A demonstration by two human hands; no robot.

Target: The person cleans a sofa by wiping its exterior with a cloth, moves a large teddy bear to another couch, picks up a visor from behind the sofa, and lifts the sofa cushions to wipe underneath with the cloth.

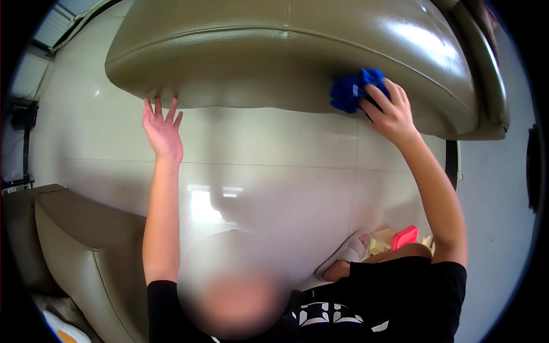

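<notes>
A blue cloth (346, 95) lies bunched against the front face of an olive-brown leather sofa (240, 63). My right hand (391, 111) grips the cloth at its right side, fingers curled over it and pressing it to the leather. At the sofa's lower front edge, toward the left, my left hand (164, 128) has its fingers spread, with the fingertips at the leather and nothing held. The cloth hides part of the right fingertips.
Another olive-brown sofa piece (91, 251) stands at the lower left. Glossy tiles (269, 171) cover the floor. A slippered foot (346, 257) is at the lower right, beside a red plastic item (405, 237) and a yellowish container (381, 241).
</notes>
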